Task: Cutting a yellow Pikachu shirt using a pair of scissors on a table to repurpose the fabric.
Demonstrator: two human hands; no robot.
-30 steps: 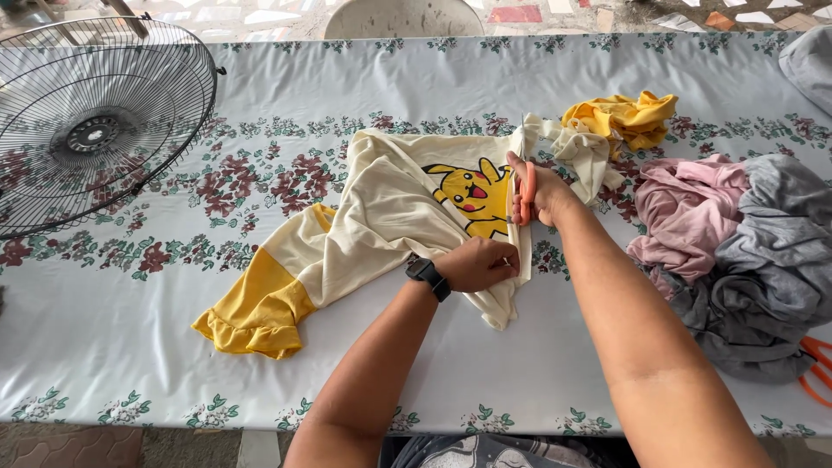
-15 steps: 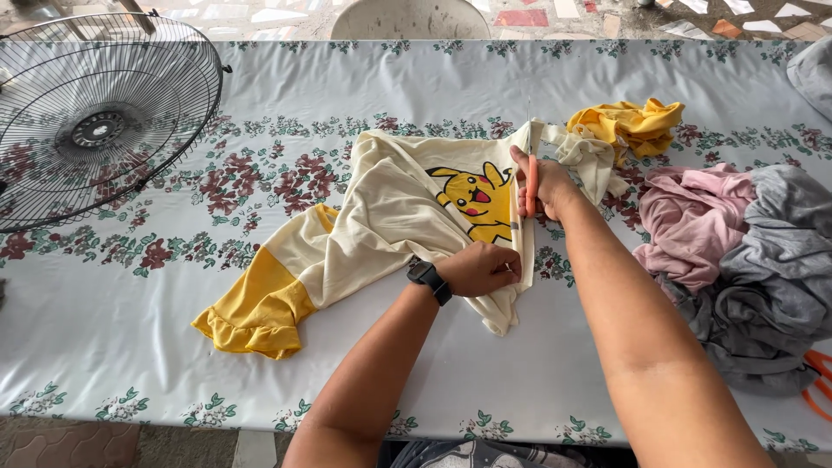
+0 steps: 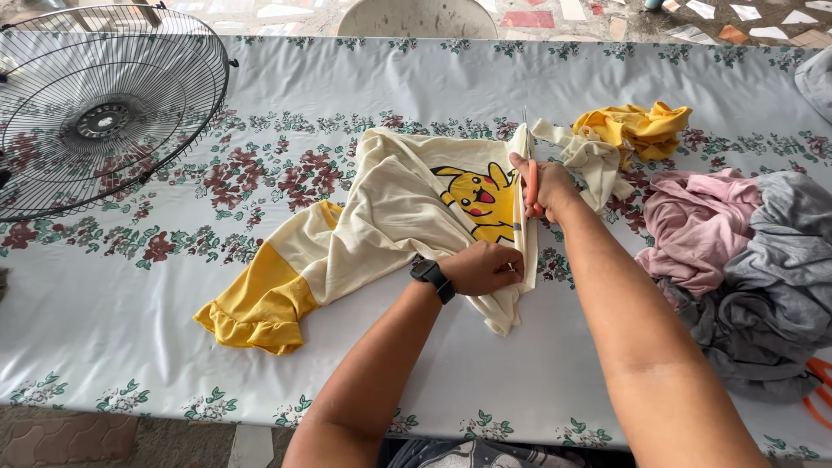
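It looked like a home work corner or small sewing spot rather than a shop; a table (image 3: pixel 130 347) wore a floral plastic cloth, with a wire fan guard (image 3: pixel 104 104) lying on it; heaped garments (image 3: pixel 745 260) sat at one side above a patchwork tiled floor (image 3: pixel 763 22).

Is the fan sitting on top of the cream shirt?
No, the fan sits on the tablecloth, apart from the cream shirt.

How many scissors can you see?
2: one orange-handled pair in the right hand, cutting the cream shirt; another pair's orange handles peek out by the grey clothes. More may be hidden.
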